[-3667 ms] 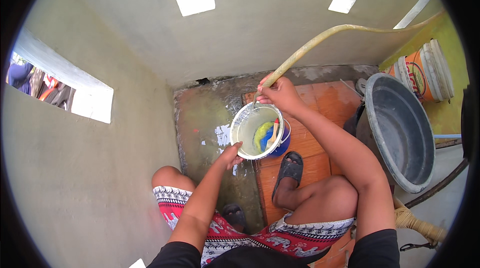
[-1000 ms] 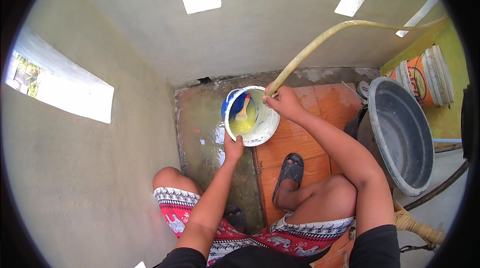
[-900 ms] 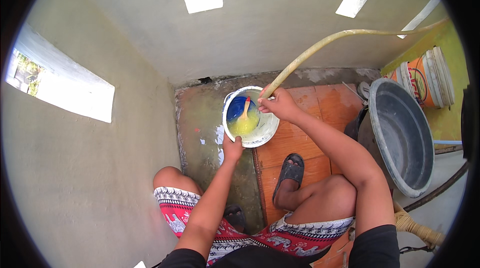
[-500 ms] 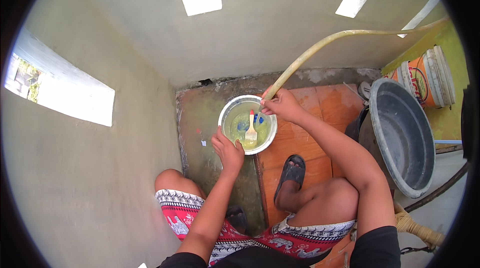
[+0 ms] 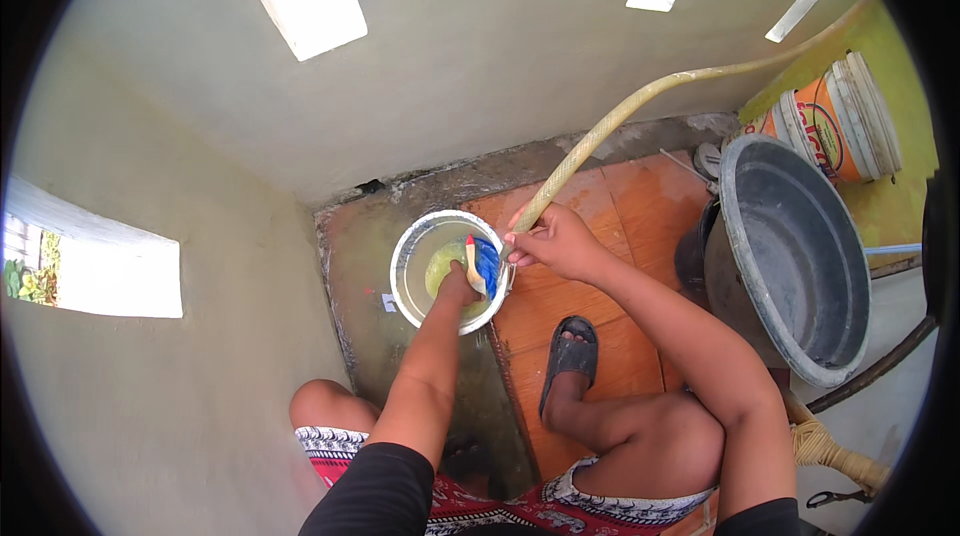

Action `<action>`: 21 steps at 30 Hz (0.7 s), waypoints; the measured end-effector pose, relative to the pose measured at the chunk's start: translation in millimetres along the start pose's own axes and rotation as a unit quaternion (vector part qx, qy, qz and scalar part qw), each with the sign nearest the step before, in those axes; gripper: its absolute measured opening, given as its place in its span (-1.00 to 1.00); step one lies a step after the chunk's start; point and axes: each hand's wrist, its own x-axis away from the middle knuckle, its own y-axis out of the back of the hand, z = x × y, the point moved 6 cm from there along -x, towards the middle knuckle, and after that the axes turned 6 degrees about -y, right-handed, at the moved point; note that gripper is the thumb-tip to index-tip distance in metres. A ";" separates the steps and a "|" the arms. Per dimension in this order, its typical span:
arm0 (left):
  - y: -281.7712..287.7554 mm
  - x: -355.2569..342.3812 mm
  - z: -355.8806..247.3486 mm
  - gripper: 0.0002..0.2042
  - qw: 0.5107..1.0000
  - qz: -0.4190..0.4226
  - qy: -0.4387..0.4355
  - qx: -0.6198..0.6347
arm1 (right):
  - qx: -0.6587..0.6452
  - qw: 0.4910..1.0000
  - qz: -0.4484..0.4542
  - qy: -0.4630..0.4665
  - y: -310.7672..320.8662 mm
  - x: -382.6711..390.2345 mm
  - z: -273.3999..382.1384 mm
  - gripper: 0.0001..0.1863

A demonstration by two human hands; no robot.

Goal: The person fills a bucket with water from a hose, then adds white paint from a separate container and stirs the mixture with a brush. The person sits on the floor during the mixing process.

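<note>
My left hand reaches inside a white bucket holding yellow-green water, beside a paintbrush with a red handle tip and a blue object; its fingers are mostly hidden, so I cannot tell what they grip. My right hand is closed around the end of a pale yellow hose at the bucket's right rim. The bucket stands where wet concrete meets orange tiles.
A large grey basin stands tilted at the right, before orange-and-white buckets, with a dark container behind it. A cord-wrapped pole is at lower right. Walls with slot openings close in behind and left.
My left hand has left the bucket's rim and now reaches into it. The blue object shows more at the bucket's right. My right hand still holds the hose. The view has shifted.
</note>
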 end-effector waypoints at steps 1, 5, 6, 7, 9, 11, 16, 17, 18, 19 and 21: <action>-7.6 -3.5 -1.8 -0.24 0.997 0.044 -0.069 0.001 | -0.010 1.000 -0.002 0.006 0.9 -0.7 3.4 -0.78; -17.3 8.0 8.0 -0.39 0.979 0.074 -0.116 0.153 | -0.031 0.999 0.009 0.026 -4.1 -3.3 17.0 -0.75; -15.7 14.0 10.0 -0.40 0.975 0.051 -0.119 0.178 | -0.044 0.999 0.012 0.022 -7.3 -3.9 18.4 -0.75; -13.9 18.4 11.7 -0.40 0.972 0.043 -0.114 0.199 | -0.039 0.999 0.014 0.030 -10.1 -5.3 21.3 -0.75; -6.3 26.1 13.7 -0.40 0.969 0.024 -0.100 0.225 | -0.036 0.999 0.019 0.026 -15.5 -9.0 24.8 -0.74; 5.2 33.5 9.5 -0.40 0.969 0.008 -0.120 0.217 | -0.024 0.999 0.028 0.027 -21.3 -11.3 27.8 -0.74; 15.8 49.0 -4.8 -0.27 0.927 0.135 -0.016 0.350 | -0.013 0.999 0.033 0.032 -25.5 -13.9 33.9 -0.73; 20.4 52.0 -8.5 -0.21 0.926 0.148 -0.008 0.349 | -0.014 0.999 0.025 0.032 -24.1 -13.9 34.7 -0.73; 26.5 54.6 -12.2 -0.16 0.924 0.147 -0.012 0.354 | -0.015 0.999 0.018 0.032 -22.5 -14.0 35.5 -0.73; 31.7 57.5 -15.5 -0.10 0.920 0.151 -0.015 0.361 | -0.016 0.999 0.017 0.024 -21.3 -13.9 35.0 -0.73; 41.8 62.5 -23.1 0.08 0.909 0.151 -0.049 0.385 | -0.017 1.000 0.016 0.013 -18.3 -14.1 34.6 -0.75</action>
